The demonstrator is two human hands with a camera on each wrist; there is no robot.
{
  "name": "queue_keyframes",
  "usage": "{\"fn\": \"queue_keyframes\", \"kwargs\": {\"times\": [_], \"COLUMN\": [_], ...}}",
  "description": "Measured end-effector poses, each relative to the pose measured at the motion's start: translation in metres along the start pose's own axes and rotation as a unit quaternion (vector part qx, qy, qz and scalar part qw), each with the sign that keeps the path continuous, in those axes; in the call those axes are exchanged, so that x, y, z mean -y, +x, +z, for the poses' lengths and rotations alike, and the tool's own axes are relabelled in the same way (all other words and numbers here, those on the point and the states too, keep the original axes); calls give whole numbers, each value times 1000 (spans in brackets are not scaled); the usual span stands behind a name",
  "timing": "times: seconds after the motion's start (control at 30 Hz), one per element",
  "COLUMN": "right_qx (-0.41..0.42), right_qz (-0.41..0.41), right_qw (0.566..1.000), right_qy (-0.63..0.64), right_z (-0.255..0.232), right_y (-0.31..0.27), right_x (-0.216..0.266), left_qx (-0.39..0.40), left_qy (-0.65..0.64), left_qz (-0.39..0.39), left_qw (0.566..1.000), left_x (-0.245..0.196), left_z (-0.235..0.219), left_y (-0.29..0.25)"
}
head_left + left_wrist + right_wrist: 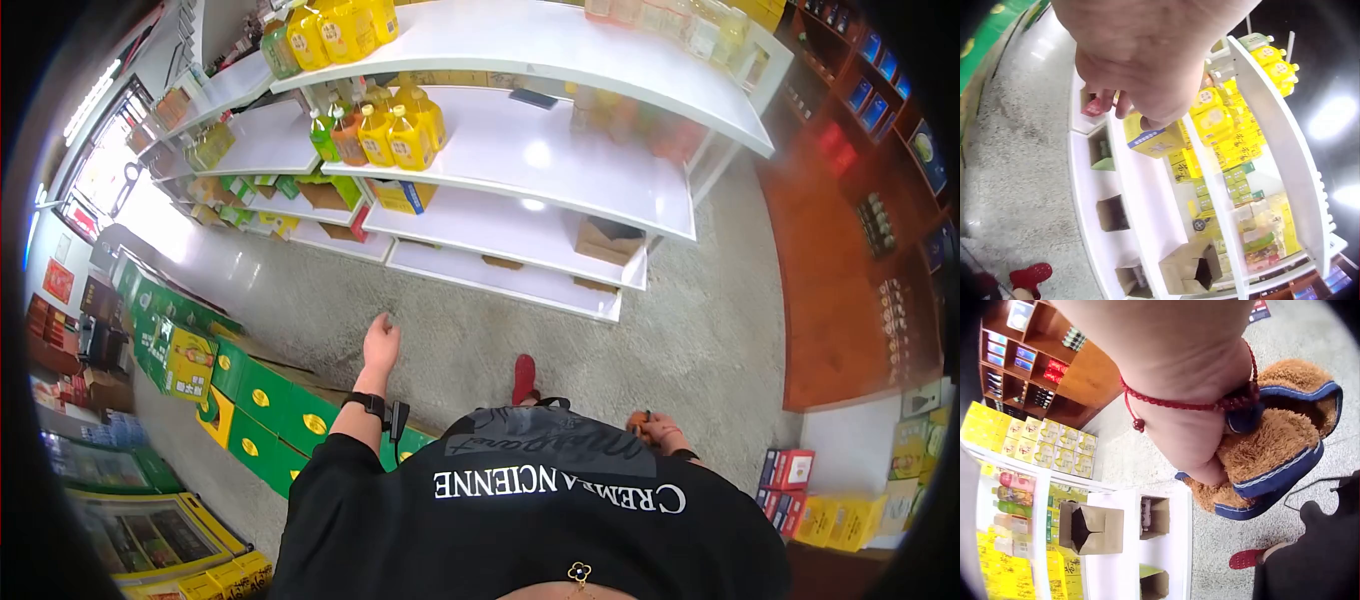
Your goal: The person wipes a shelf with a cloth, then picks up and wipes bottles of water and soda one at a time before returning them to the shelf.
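My right hand grips a brown fluffy cloth edged with navy trim. The cloth hangs in folds beside my body, its bunched part hidden under the palm in the right wrist view. A braided red cord circles that wrist. My left hand hangs out in front over the grey floor, holding nothing, its fingers loosely bent. A white shelf unit stands ahead of both hands. Yellow bottles line the left of its middle shelf, and a dark flat object lies farther back on that shelf.
Green cartons form a low row on the left. An open cardboard box sits on a lower shelf. Brown wooden shelving rises at the right, with red and yellow boxes below it. One red shoe shows on the floor.
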State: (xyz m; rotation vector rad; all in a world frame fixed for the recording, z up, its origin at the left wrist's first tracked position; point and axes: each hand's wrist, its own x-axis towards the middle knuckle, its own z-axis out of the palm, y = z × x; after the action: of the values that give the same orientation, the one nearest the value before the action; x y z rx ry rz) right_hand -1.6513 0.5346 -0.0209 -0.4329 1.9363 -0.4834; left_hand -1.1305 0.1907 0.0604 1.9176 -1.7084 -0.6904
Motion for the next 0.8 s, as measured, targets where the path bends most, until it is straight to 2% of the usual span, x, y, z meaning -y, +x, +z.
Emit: {"fn": "queue_keyframes", "kwargs": {"times": [0.03,0.07,0.1,0.17,0.2,0.27,0.37,0.43,0.5,0.57,0.63,0.67,0.73,0.8], "right_qx": [-6,5,13,-14,-3,-13,36,79,100,97,80,80,121,139], "right_qz": [40,30,25,24,20,-19,-37,-107,-204,-284,-277,-276,-339,-349], "right_qw": [999,996,996,999,999,999,998,988,967,945,949,949,930,927], "right_qy": [-17,82,83,28,32,-48,-43,-77,-116,-129,-128,-129,-72,-28], "right_z": [-3,-6,-12,-21,-23,-28,-29,-22,-14,-6,6,11,12,20], "right_y": [13,30,48,78,86,96,135,194,210,208,208,203,167,162], "right_x": [1,-2,3,27,51,100,167,196,251,307,346,362,402,418], "left_qx": [2,4,-4,32,26,53,26,24,3,8,6,2,1,5], "left_qy": [7,16,22,-37,-28,-9,34,45,5,10,11,24,39,74], "left_qz": [27,53,53,70,70,113,130,120,130,120,116,144,173,182], "left_qw": [1000,998,998,996,997,992,991,991,992,993,993,989,984,980], "left_x": [-20,-38,-54,-89,-106,-130,-165,-180,-185,-201,-210,-211,-218,-235], "left_z": [-8,-14,-20,-32,-37,-48,-62,-67,-66,-67,-66,-64,-65,-65], "left_y": [21,39,57,95,114,142,188,217,236,245,263,274,294,313]}}
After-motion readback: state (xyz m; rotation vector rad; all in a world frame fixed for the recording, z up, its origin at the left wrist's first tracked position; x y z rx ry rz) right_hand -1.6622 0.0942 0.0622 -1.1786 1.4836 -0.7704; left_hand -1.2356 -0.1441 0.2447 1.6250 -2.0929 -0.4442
